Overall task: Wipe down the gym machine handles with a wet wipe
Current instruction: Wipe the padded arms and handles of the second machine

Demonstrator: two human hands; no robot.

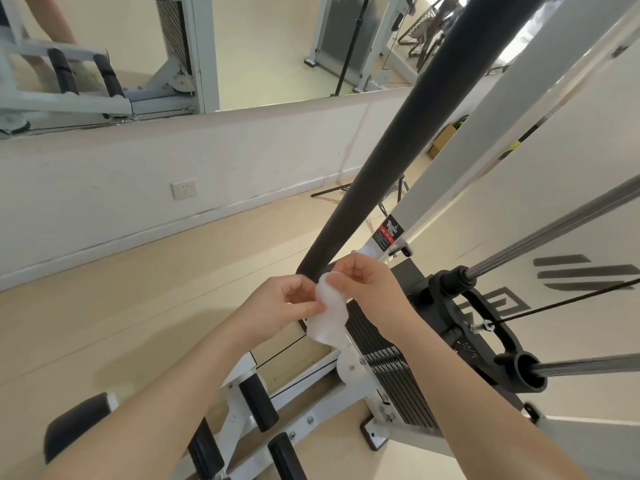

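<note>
A white wipe (328,315) is pinched between the left hand (280,306) and right hand (367,289), fingers curled. The red-and-black label (388,233) on the frame (485,133) cannot be read.

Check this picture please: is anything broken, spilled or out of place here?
Nothing stands out. Both hands, left and right, pinch a white wet wipe in front of the machine's weight stack.

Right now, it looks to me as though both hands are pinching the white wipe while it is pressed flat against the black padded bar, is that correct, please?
Not quite. Both the left hand and right hand do pinch the white wipe, but the head view shows it hanging between them in front of the black padded bar, not pressed flat against it.
</note>
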